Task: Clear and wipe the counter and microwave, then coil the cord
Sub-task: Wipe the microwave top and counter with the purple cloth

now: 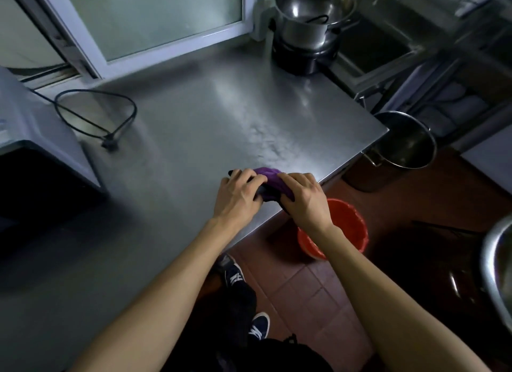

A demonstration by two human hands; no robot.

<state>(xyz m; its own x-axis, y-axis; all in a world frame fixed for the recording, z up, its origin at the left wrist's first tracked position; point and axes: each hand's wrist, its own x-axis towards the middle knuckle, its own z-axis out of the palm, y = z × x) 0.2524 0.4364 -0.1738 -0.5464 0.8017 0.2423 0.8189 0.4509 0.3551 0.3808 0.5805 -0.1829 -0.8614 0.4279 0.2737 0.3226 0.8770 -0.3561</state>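
Near the counter (pixel 194 116) edge, left hand (pixel 239 190) and right hand (pixel 303 195) apparently grip the cloth (pixel 270 177) between them.

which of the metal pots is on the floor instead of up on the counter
The large steel pot beside the counter's right corner; the other pots are stacked at the counter's back.

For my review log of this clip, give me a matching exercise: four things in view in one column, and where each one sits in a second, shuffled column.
Things:
1. purple cloth
2. black cord
3. orange bucket
4. stacked steel pots

Places:
A. on the floor beside the counter
B. at the counter's far corner, by the window
C. bunched under both hands, left hand and right hand, at the counter's near edge
D. loosely looped on the counter next to the microwave

Pairs: 1-C, 2-D, 3-A, 4-B
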